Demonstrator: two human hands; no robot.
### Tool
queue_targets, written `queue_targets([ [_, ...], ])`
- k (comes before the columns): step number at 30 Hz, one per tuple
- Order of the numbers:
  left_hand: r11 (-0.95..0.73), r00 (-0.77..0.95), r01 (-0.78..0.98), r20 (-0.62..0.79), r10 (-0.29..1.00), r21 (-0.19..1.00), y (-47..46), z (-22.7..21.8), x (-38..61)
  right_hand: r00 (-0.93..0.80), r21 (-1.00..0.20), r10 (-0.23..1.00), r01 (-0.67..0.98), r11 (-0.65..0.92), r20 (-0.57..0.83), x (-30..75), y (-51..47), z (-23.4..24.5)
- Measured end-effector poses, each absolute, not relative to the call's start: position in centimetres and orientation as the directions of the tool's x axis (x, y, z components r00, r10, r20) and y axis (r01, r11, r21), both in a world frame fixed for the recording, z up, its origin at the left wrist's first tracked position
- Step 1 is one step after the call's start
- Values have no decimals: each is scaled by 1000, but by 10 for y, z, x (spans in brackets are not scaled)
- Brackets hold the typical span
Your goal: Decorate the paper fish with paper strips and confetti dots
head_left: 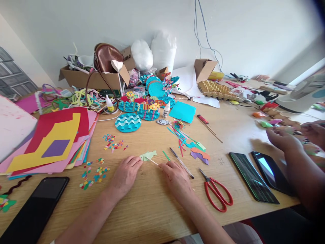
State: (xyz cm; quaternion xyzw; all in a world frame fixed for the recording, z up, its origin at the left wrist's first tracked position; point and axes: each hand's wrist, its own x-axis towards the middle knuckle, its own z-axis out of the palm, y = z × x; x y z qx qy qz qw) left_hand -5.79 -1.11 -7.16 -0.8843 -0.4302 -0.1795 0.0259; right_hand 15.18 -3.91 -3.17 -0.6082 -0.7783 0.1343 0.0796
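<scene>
A pale green paper fish (149, 155) lies flat on the wooden table. At its head end, my left hand (129, 172) has its fingertips pressed together, holding the fish down. My right hand (175, 176) is closed around a thin white stick (152, 161), whose far tip rests on the fish's body. Just beyond my right hand are a pen (181, 162) and a narrow green paper strip (166, 156). Red-handled scissors (217, 191) lie to the right, blades partly apart. Small coloured paper dots (100, 173) are scattered left of my left hand.
Coloured paper sheets (56, 142) and a black phone (38, 206) lie at left. Two glue bottles (166, 110) and blue wavy paper pieces (128, 122) stand farther back. Two more phones (251, 178) are at right, near another person's hands (286, 142).
</scene>
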Motion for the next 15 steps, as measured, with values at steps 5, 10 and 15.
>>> queue_targets([
  [5,-609,545,783,334,769,125,-12,-71,-57,-173,-306,985,939,156,-28,159,-35,-32],
  [10,-606,543,784,329,773,131,-11,-69,-57,-156,-309,987,941,138,-36,160,-37,-32],
  [15,-612,546,778,331,770,140,-11,-70,-58,-193,-309,980,936,171,-43,147,-39,-32],
])
